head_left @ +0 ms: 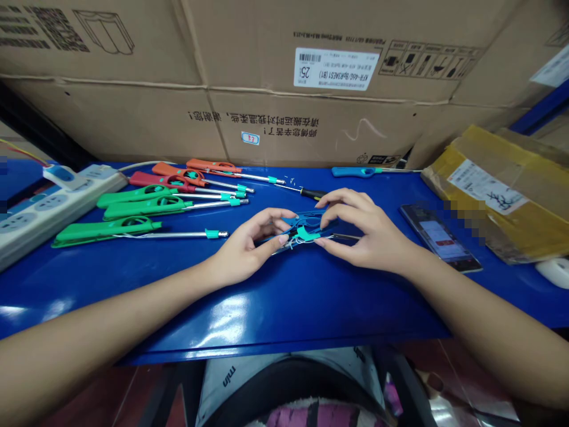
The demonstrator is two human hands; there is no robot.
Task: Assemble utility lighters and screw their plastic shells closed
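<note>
Above the middle of the blue table, my left hand [244, 246] and my right hand [371, 231] hold a blue long-necked lighter [313, 220] between them. Its casing looks opened up, with a teal trigger [306, 233] and thin white wires showing. The left fingers and thumb pinch one end. My right thumb and fingertips close on the other end, near the trigger; a dark thin piece shows under that palm. Fingers hide much of the lighter. Just behind the hands lies a screwdriver [313, 194] with a black handle.
Several lighters lie at left: green [106, 230], red [162, 180] and orange [213, 166]. A blue lighter [355, 172] lies at the back. A power strip [57, 201] borders the left. At right are a phone [440, 237], a taped box [498, 196] and a white mouse [553, 271]. Cardboard [249, 59] stands behind.
</note>
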